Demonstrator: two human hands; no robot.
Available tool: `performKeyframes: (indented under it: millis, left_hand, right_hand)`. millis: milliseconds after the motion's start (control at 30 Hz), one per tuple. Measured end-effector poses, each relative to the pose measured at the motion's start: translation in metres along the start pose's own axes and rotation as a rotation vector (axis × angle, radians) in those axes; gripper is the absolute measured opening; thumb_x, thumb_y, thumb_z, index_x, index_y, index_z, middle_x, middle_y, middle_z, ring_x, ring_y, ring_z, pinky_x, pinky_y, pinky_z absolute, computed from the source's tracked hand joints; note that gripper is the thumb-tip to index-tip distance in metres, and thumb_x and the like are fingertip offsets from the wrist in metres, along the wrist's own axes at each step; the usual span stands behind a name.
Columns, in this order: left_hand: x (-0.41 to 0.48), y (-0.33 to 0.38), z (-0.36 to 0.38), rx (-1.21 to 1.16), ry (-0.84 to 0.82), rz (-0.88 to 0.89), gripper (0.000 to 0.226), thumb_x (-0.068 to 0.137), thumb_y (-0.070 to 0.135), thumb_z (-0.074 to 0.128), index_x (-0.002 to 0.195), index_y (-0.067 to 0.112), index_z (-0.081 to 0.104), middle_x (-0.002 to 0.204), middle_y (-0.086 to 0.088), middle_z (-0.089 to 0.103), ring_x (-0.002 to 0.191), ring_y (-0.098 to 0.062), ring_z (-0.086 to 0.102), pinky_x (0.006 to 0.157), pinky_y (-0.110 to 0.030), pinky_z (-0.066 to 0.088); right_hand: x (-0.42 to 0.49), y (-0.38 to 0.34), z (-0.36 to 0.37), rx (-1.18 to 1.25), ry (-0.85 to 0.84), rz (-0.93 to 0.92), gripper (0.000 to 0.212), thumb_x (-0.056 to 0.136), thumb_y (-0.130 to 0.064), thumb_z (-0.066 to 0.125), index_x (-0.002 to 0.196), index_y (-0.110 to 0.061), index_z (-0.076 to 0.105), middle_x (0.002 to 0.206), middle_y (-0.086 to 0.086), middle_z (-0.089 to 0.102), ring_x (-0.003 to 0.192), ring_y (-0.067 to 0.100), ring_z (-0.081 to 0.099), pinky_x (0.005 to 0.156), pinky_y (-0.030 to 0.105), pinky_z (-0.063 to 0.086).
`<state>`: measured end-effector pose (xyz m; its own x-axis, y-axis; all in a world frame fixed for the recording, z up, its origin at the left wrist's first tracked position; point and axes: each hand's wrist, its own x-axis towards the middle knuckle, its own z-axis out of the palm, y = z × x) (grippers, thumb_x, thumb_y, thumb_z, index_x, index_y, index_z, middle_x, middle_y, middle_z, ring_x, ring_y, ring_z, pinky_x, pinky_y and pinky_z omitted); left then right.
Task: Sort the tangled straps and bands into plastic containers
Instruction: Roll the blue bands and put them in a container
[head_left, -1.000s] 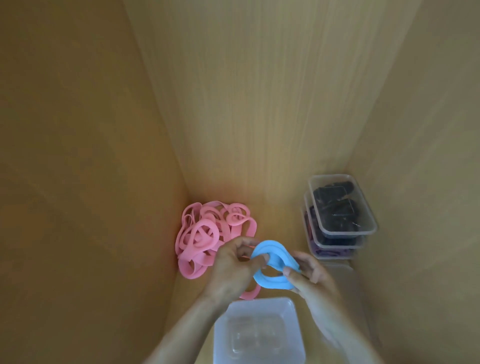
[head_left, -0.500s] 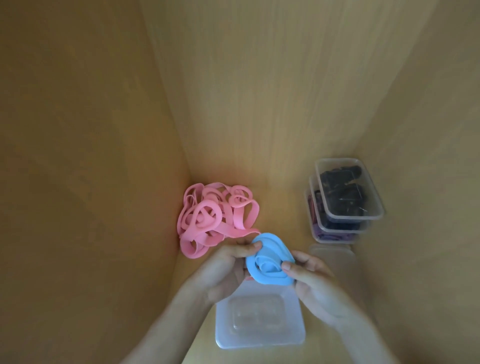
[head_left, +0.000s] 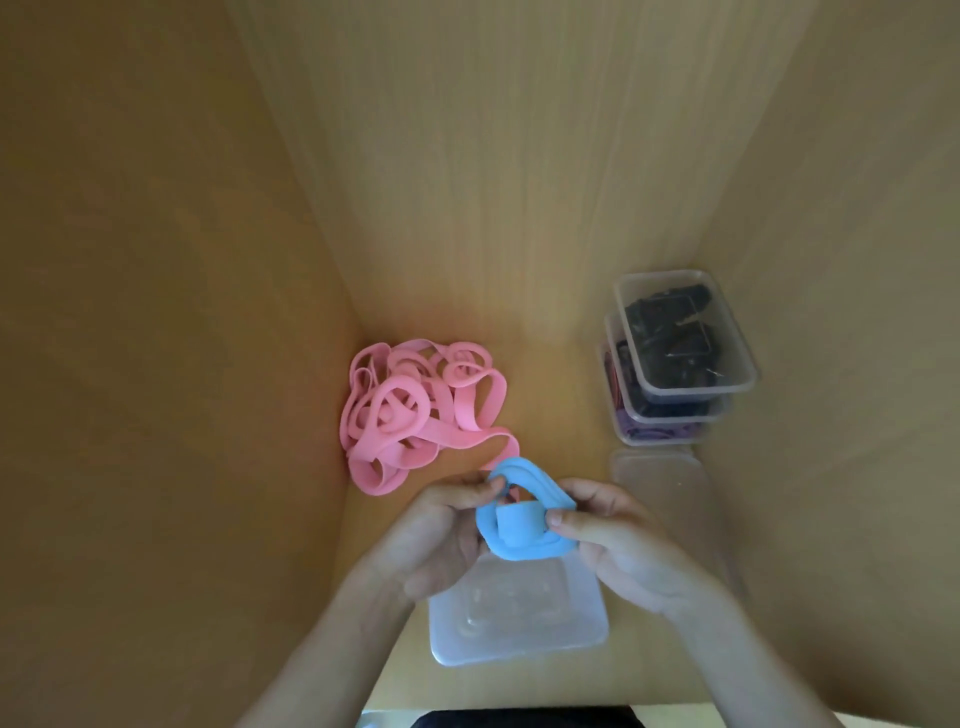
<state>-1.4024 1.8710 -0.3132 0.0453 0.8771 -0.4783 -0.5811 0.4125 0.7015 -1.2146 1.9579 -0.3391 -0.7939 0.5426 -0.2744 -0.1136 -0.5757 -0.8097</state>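
Two bare hands meet low in the middle of the view, both gripping a coiled blue band (head_left: 524, 525). The left hand (head_left: 441, 535) pinches the coil's left edge, thumb tip pressed near its top, fingers (head_left: 480, 488) curled behind it. The right hand (head_left: 618, 540) pinches the right edge, its thumb lying across the front of the coil and its fingers wrapped behind. The band is rolled into loose loops with a short flat section showing at the centre, and it is held up in the air, not resting on anything.

Directly below the band, on the wooden surface (head_left: 550, 415), sits an empty clear plastic container (head_left: 519, 618), partly hidden by both hands. Both forearms reach in from the bottom edge of the view.

Up and to the left of the hands, a tangled pile of pink bands (head_left: 415, 410) lies on the surface, pressed against the left wooden wall (head_left: 171, 338). One pink strand trails from the pile toward the blue band and passes behind it.

To the right, near the right wall, stands a stack of clear containers (head_left: 680, 358). The top one holds dark straps, and the lowest shows purple bands through its side. Just in front of the stack a clear lid (head_left: 660, 478) lies flat on the surface, close to the right hand.
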Motion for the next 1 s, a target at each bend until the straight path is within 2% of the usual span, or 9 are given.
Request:
performKeyframes:
  millis: [133, 233, 333, 433, 533, 667, 767, 867, 1000]
  left_hand:
    - [0.0, -0.011, 0.0, 0.068, 0.128, 0.042, 0.038, 0.083, 0.021, 0.071, 0.115, 0.003, 0.073, 0.116, -0.019, 0.07, 0.102, -0.028, 0.066, 0.085, -0.036, 0.053]
    - [-0.005, -0.016, -0.005, 0.114, 0.235, 0.095, 0.029, 0.077, 0.019, 0.073, 0.104, 0.008, 0.075, 0.108, -0.018, 0.074, 0.094, -0.027, 0.072, 0.073, -0.031, 0.058]
    - [-0.017, -0.02, -0.011, 0.1, 0.212, 0.091, 0.032, 0.081, 0.025, 0.069, 0.107, 0.008, 0.075, 0.112, -0.019, 0.074, 0.097, -0.029, 0.072, 0.077, -0.032, 0.058]
    - [-0.034, -0.023, -0.013, 0.158, 0.179, 0.106, 0.042, 0.077, 0.038, 0.076, 0.113, 0.016, 0.074, 0.115, -0.013, 0.074, 0.105, -0.026, 0.071, 0.084, -0.031, 0.057]
    - [-0.051, -0.033, -0.012, 0.48, 0.232, 0.149, 0.062, 0.07, 0.046, 0.084, 0.125, 0.041, 0.056, 0.115, 0.008, 0.072, 0.102, -0.016, 0.072, 0.087, -0.029, 0.058]
    - [-0.057, -0.053, -0.013, 0.891, 0.309, 0.342, 0.047, 0.083, 0.021, 0.08, 0.121, 0.039, 0.057, 0.12, 0.021, 0.059, 0.104, -0.005, 0.066, 0.091, -0.018, 0.053]
    - [-0.061, -0.06, -0.018, 1.275, 0.447, 0.405, 0.037, 0.085, 0.023, 0.074, 0.117, 0.039, 0.061, 0.112, 0.031, 0.056, 0.105, 0.004, 0.055, 0.087, -0.008, 0.042]
    - [-0.062, -0.064, -0.021, 1.484, 0.423, 0.48, 0.031, 0.081, 0.026, 0.077, 0.111, 0.028, 0.069, 0.117, 0.02, 0.061, 0.113, -0.01, 0.053, 0.093, -0.022, 0.044]
    - [-0.057, -0.072, -0.022, 1.629, 0.436, 0.381, 0.025, 0.082, 0.035, 0.076, 0.105, 0.025, 0.071, 0.138, 0.009, 0.051, 0.124, -0.019, 0.049, 0.099, -0.034, 0.044]
  right_hand:
    - [-0.001, -0.001, 0.005, -0.015, 0.018, 0.018, 0.029, 0.086, -0.004, 0.07, 0.112, 0.007, 0.069, 0.107, 0.019, 0.069, 0.1, 0.023, 0.066, 0.088, 0.028, 0.053]
    - [-0.003, -0.001, 0.012, -0.036, 0.138, 0.054, 0.034, 0.084, -0.01, 0.073, 0.115, 0.002, 0.067, 0.106, 0.016, 0.072, 0.097, 0.021, 0.069, 0.079, 0.029, 0.056]
    - [-0.01, 0.002, 0.015, -0.07, 0.264, 0.113, 0.023, 0.078, -0.015, 0.077, 0.1, -0.008, 0.072, 0.098, 0.012, 0.073, 0.091, 0.022, 0.071, 0.075, 0.033, 0.058]
    - [-0.016, 0.008, 0.018, -0.159, 0.286, 0.15, 0.01, 0.086, -0.009, 0.076, 0.084, -0.019, 0.077, 0.089, 0.007, 0.071, 0.086, 0.016, 0.068, 0.078, 0.031, 0.055]
    - [-0.02, 0.015, 0.024, -0.321, 0.367, 0.158, 0.005, 0.088, -0.011, 0.076, 0.087, -0.016, 0.076, 0.083, 0.002, 0.072, 0.08, 0.011, 0.065, 0.079, 0.026, 0.048]
    - [-0.016, 0.021, 0.028, -0.501, 0.375, 0.196, 0.008, 0.089, -0.009, 0.074, 0.093, -0.016, 0.074, 0.092, -0.001, 0.078, 0.086, 0.014, 0.07, 0.083, 0.026, 0.052]
    - [-0.016, 0.027, 0.03, -0.758, 0.358, 0.225, 0.011, 0.087, -0.016, 0.075, 0.09, -0.027, 0.072, 0.093, -0.008, 0.074, 0.085, 0.01, 0.069, 0.08, 0.023, 0.053]
    - [-0.019, 0.037, 0.028, -0.927, 0.397, 0.226, 0.015, 0.087, -0.02, 0.073, 0.089, -0.033, 0.066, 0.094, -0.011, 0.069, 0.082, 0.005, 0.067, 0.08, 0.027, 0.055]
    - [-0.019, 0.048, 0.03, -1.177, 0.414, 0.208, 0.015, 0.091, -0.026, 0.066, 0.101, -0.033, 0.058, 0.099, -0.015, 0.064, 0.09, 0.005, 0.063, 0.085, 0.031, 0.055]
